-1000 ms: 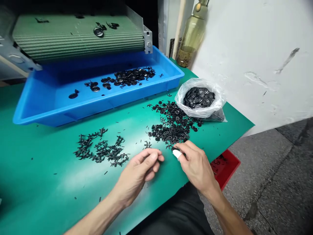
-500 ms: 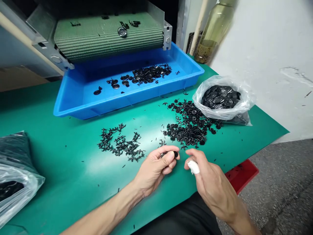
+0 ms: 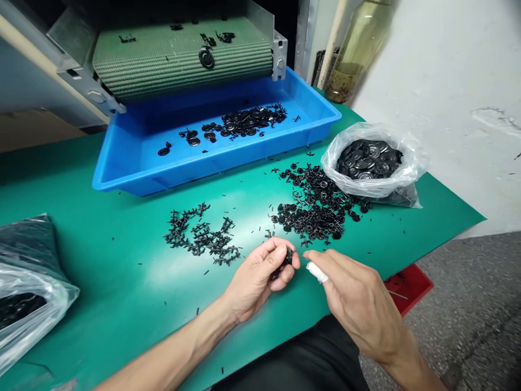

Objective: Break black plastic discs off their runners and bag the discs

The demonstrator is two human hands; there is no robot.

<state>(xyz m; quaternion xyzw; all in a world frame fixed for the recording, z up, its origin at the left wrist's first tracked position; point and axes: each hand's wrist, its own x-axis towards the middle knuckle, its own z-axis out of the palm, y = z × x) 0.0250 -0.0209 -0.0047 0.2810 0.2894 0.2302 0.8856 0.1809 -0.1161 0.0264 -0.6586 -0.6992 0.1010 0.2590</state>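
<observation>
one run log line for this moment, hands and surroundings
left hand: holding small black parts | right hand: close by, white wrap on one digit | beyond: loose black pieces, open plastic bag, blue tray

White wall (image 3: 448, 70) (scuffed), speckled grey floor (image 3: 480, 288).

Parts pile (image 3: 321, 219) on table (image 3: 134, 293), left of bag (image 3: 368, 189)

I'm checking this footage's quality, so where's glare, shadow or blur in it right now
All head view: pale glare on the green tabletop; deep shadow in the blue tray beneath the conveyor belt; the bottle looks soft; left hand fairly sharp.
</observation>
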